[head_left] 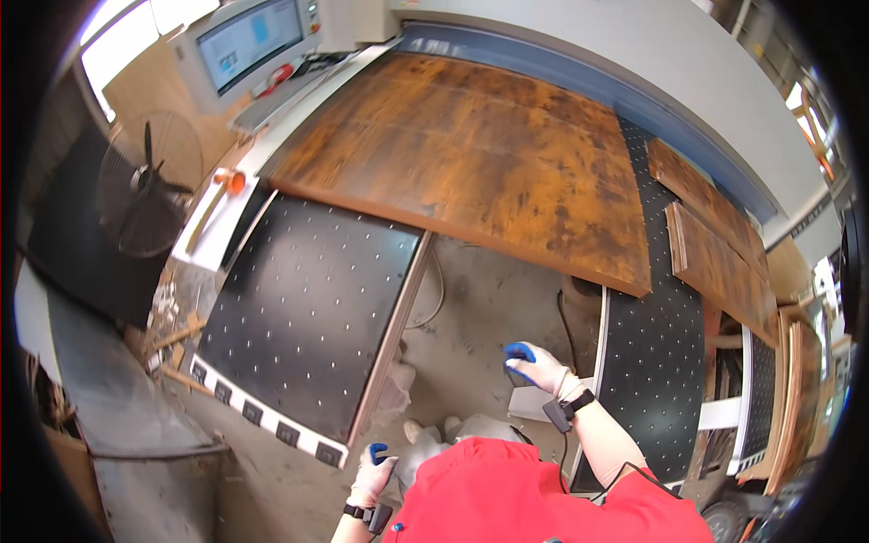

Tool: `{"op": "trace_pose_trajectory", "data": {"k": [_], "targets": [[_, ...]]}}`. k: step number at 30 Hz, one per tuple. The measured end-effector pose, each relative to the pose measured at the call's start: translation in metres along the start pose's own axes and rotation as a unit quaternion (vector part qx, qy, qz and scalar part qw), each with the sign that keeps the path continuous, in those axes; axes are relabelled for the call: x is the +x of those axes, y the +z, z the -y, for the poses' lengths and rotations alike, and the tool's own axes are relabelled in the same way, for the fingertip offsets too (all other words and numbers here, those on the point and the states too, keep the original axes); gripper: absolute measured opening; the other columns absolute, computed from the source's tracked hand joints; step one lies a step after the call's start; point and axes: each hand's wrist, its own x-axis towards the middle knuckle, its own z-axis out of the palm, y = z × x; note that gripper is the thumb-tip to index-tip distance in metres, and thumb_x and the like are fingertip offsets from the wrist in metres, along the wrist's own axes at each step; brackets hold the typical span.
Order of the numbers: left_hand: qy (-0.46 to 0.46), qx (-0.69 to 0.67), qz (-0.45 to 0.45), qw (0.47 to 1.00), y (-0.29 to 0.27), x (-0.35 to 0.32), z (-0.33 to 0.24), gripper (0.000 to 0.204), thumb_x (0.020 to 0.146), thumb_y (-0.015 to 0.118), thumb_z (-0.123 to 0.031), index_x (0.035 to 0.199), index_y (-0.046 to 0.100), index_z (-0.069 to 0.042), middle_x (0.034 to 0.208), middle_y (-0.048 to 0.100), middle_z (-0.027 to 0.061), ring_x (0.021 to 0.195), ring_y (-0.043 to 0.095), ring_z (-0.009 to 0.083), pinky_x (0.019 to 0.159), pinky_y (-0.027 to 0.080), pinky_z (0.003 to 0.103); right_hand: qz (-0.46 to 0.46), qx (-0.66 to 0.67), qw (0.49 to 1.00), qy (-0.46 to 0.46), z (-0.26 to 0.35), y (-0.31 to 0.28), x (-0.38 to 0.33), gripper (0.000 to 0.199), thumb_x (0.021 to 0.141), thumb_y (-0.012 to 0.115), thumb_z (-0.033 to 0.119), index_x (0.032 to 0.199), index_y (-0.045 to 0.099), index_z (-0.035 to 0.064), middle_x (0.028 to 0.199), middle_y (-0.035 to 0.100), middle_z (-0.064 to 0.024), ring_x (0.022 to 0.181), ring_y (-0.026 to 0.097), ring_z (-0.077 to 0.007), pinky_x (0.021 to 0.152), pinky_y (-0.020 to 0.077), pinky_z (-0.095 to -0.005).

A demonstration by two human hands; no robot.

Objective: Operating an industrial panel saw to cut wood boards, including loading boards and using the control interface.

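Note:
A large brown wood-look panel [471, 145] with dark mottled patches lies flat on the machine's bed, beyond both my hands. My right hand [543, 369], in a white glove with blue fingertips, hovers above the gap between two black tables. Its fingers are loosely bent, with nothing visible in them. Low beside my body is my left hand [369, 478], gloved the same way, its thumb and fingers apart and nothing between them. The nearest thing to it is the near corner of the left black table [308, 317]. Neither hand touches the panel.
Narrow matching panel strips [720, 262] lie on the right black table [652, 380]. A blue-grey machine beam [561, 81] spans the back. At the left stand a screen [249, 45], an orange-headed mallet [217, 204] and a fan [149, 185]. Boards [792, 398] stack at the far right.

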Motion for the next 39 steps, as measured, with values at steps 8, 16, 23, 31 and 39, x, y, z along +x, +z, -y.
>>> {"op": "trace_pose_trajectory", "data": {"k": [8,16,23,31,39], "targets": [[0.052,-0.25,0.22,0.941,0.096,0.136,-0.2,0.053,0.093,0.073,-0.029,0.135,0.05,-0.005,0.129,0.06,0.0127,0.12,0.059,0.0248,0.1,0.049,0.038,-0.192,0.602,0.76,0.153,-0.075,-0.082,0.084,0.077,0.091,0.071,0.046,0.15,0.035,0.0114,0.157,0.032,-0.0159,0.139,0.04,-0.0355,0.111,0.0396,-0.0504],[-0.067,-0.459,0.177,0.868,0.183,0.297,-0.36,0.093,0.085,0.068,-0.062,0.159,0.024,-0.027,0.169,0.007,0.0109,0.154,0.014,0.0348,0.117,0.024,0.06,-0.333,0.751,0.561,0.099,-0.107,-0.144,0.164,0.114,0.074,0.085,0.055,0.158,0.023,0.0108,0.162,0.025,-0.0128,0.147,0.028,-0.0338,0.119,0.0289,-0.0497],[0.003,-0.571,0.181,0.801,0.241,0.345,-0.435,0.059,0.094,0.058,-0.057,0.139,0.057,-0.018,0.139,0.059,0.0051,0.125,0.056,0.0299,0.11,0.041,0.049,-0.321,0.834,0.438,-0.099,-0.114,-0.151,0.195,0.048,0.089,0.076,0.025,0.131,0.059,0.0122,0.129,0.063,-0.008,0.123,0.057,-0.0295,0.11,0.0447,-0.0491],[0.042,-0.558,0.107,0.822,0.225,0.345,-0.421,0.055,0.097,0.062,-0.047,0.136,0.058,-0.009,0.14,0.06,0.0063,0.124,0.057,0.0269,0.108,0.045,0.043,-0.378,0.777,0.502,-0.044,-0.087,-0.137,0.187,0.046,0.09,0.076,0.024,0.13,0.059,0.0111,0.128,0.062,-0.006,0.119,0.058,-0.0254,0.106,0.0475,-0.0437],[0.027,-0.546,0.128,0.828,0.203,0.278,-0.348,0.056,0.098,0.06,-0.05,0.14,0.056,-0.012,0.141,0.059,0.0053,0.127,0.056,0.0263,0.109,0.044,0.045,-0.37,0.788,0.489,-0.052,-0.093,-0.065,0.084,0.044,0.091,0.074,0.026,0.13,0.059,0.0108,0.127,0.063,-0.0077,0.118,0.059,-0.0267,0.106,0.0482,-0.0447]]}}
